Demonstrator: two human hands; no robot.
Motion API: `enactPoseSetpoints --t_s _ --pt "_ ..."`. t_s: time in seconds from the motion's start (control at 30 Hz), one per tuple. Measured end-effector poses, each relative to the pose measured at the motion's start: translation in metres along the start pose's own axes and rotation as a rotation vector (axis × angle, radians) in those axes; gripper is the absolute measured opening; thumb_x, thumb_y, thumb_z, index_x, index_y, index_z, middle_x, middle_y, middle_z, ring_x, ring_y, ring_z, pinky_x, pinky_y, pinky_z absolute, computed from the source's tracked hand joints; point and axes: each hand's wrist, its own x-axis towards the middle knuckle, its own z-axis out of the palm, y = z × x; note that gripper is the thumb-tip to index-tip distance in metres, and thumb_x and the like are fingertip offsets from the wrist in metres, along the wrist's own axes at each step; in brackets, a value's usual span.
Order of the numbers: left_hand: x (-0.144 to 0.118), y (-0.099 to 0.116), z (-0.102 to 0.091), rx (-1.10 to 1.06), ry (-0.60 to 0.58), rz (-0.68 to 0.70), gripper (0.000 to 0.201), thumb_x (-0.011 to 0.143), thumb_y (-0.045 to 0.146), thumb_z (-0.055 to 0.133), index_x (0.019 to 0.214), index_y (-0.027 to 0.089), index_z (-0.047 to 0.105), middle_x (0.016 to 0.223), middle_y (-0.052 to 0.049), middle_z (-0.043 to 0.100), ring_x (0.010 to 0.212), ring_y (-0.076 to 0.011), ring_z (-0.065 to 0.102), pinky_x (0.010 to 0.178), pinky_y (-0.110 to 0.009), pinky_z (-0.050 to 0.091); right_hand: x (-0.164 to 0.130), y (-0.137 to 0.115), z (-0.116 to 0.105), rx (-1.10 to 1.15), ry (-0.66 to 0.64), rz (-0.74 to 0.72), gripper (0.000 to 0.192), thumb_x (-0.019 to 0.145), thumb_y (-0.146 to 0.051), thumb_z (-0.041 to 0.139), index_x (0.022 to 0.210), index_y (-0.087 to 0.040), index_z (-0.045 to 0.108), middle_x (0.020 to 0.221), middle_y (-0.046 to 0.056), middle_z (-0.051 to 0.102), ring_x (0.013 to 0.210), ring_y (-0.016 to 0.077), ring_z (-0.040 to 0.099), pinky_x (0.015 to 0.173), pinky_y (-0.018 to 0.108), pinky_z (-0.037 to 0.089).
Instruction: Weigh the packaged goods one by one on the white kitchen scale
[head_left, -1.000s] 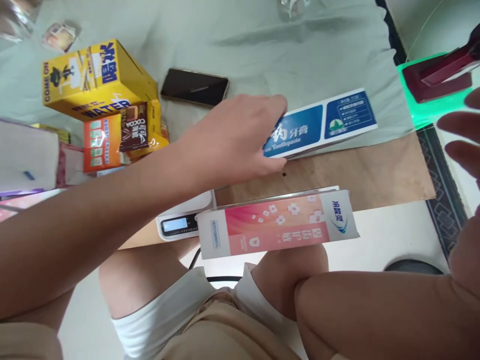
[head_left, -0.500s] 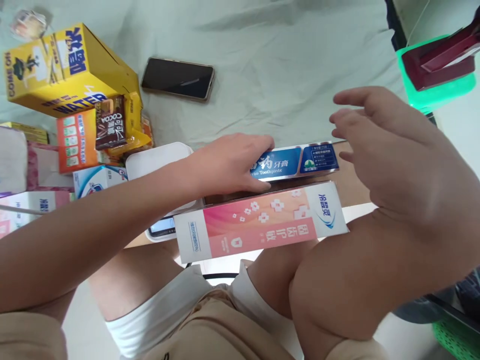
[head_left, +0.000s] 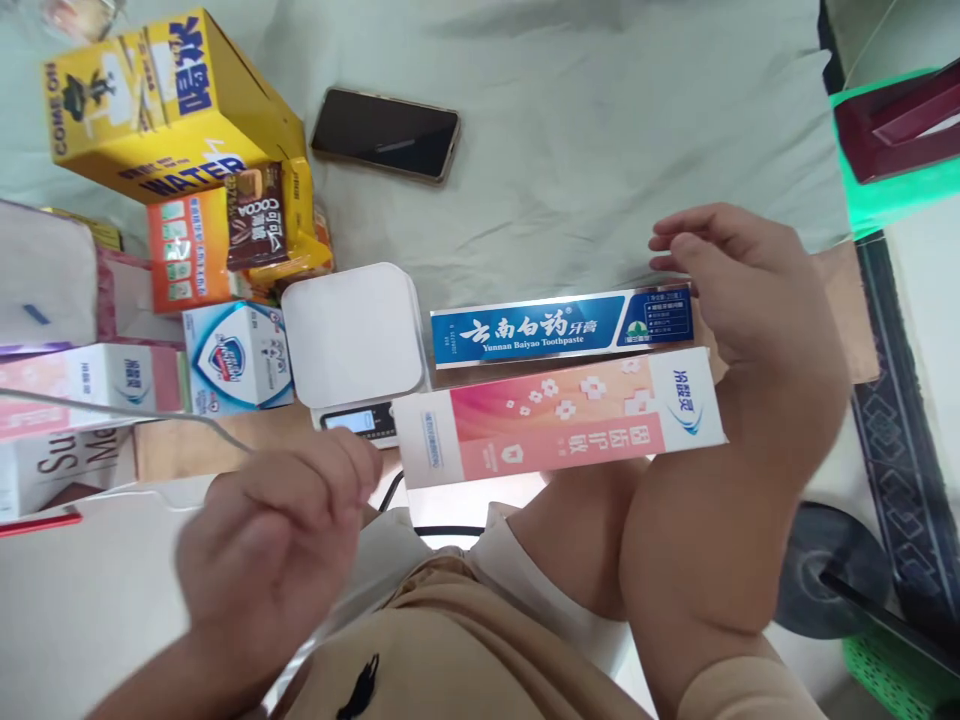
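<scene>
The left hand (head_left: 277,540) hangs low at 7 o'clock, fingers loosely curled, holding nothing, just below the scale (head_left: 352,335). A thin cable (head_left: 150,415) runs close by it; a careless move could catch it, I think. The pink box (head_left: 559,425) lies at the counter (head_left: 225,450) edge over the knees, and a push may tip it off. The blue box (head_left: 559,330) lies just behind it. The right hand (head_left: 739,285), at 3 o'clock, is open and touches the blue box's right end without gripping.
</scene>
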Motion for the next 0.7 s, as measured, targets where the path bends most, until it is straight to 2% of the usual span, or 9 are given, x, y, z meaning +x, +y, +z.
enactPoseSetpoints --t_s 0.03,0.07,0.1,0.13,0.2,0.27,0.33,0.47,0.7 --pt "-0.018 -0.011 0.001 -0.151 0.020 -0.002 0.040 0.099 0.049 0.051 0.068 0.024 0.046 0.058 -0.002 0.043 0.057 -0.0184 0.045 0.051 -0.039 0.045 0.000 0.001 0.003 0.046 -0.030 -0.016 0.022 0.093 -0.024 0.060 0.105 -0.023 0.079 0.108 0.004 0.076 0.094 0.0150 0.071 0.077 0.030 0.052" --pt "-0.033 -0.022 0.003 -0.188 -0.037 -0.053 0.036 0.100 0.044 0.052 0.070 0.024 0.050 0.060 -0.002 0.046 0.060 -0.0186 0.049 0.052 -0.038 0.047 -0.001 0.000 0.005 0.064 -0.064 -0.019 0.020 0.092 -0.024 0.061 0.101 -0.021 0.079 0.104 0.005 0.076 0.090 0.0138 0.070 0.072 0.028 0.049" --pt "-0.047 -0.033 0.007 -0.206 -0.005 -0.042 0.029 0.100 0.040 0.052 0.076 0.025 0.056 0.067 -0.003 0.052 0.064 -0.0194 0.054 0.055 -0.038 0.049 -0.004 -0.001 0.006 0.048 -0.093 -0.012 0.019 0.091 -0.025 0.062 0.099 -0.020 0.079 0.102 0.005 0.076 0.086 0.0132 0.069 0.070 0.027 0.048" --pt "-0.059 -0.043 0.011 -0.191 0.001 -0.045 0.019 0.098 0.039 0.052 0.091 0.027 0.065 0.083 -0.005 0.061 0.080 -0.0228 0.062 0.067 -0.042 0.057 -0.008 -0.003 0.007 0.006 -0.113 -0.006 0.018 0.090 -0.025 0.063 0.097 -0.020 0.079 0.100 0.005 0.076 0.084 0.0130 0.067 0.070 0.027 0.047" --pt "-0.077 -0.060 0.021 -0.167 -0.014 0.015 0.038 0.096 0.043 0.054 0.128 0.029 0.067 0.124 -0.011 0.066 0.118 -0.0307 0.064 0.099 -0.052 0.060 -0.016 -0.009 0.008 -0.102 -0.133 -0.002 0.018 0.089 -0.027 0.064 0.095 -0.021 0.080 0.101 0.005 0.077 0.083 0.0128 0.064 0.074 0.029 0.046" --pt "-0.085 -0.071 0.028 -0.155 -0.078 0.111 0.068 0.096 0.047 0.050 0.161 0.025 0.044 0.160 -0.015 0.047 0.150 -0.0368 0.046 0.125 -0.060 0.044 -0.022 -0.013 0.009 -0.206 -0.130 0.013 0.019 0.088 -0.029 0.063 0.093 -0.023 0.080 0.101 0.004 0.076 0.080 0.0132 0.061 0.075 0.030 0.045" --pt "-0.085 -0.075 0.033 -0.165 -0.175 0.174 0.083 0.099 0.048 0.044 0.172 0.021 0.016 0.178 -0.014 0.022 0.166 -0.0384 0.024 0.136 -0.063 0.028 -0.024 -0.015 0.010 -0.265 -0.130 0.019 0.022 0.086 -0.033 0.062 0.093 -0.024 0.080 0.098 0.005 0.076 0.077 0.0146 0.059 0.071 0.032 0.044" --pt "-0.070 -0.074 0.040 -0.270 -0.284 0.205 0.091 0.101 0.050 0.041 0.173 0.021 -0.008 0.184 -0.005 -0.006 0.172 -0.0354 0.001 0.142 -0.060 0.012 -0.018 -0.011 0.011 -0.352 -0.176 -0.025 0.025 0.078 -0.043 0.062 0.087 -0.024 0.077 0.089 0.008 0.075 0.073 0.0185 0.059 0.067 0.034 0.043" --pt "-0.051 -0.075 0.049 -0.362 -0.339 0.229 0.099 0.100 0.053 0.044 0.171 0.020 -0.017 0.181 -0.001 -0.019 0.170 -0.0338 -0.014 0.142 -0.057 -0.001 -0.007 -0.010 0.014 -0.407 -0.259 -0.116 0.028 0.070 -0.051 0.067 0.080 -0.026 0.074 0.096 0.008 0.075 0.089 0.0238 0.066 0.079 0.039 0.049"
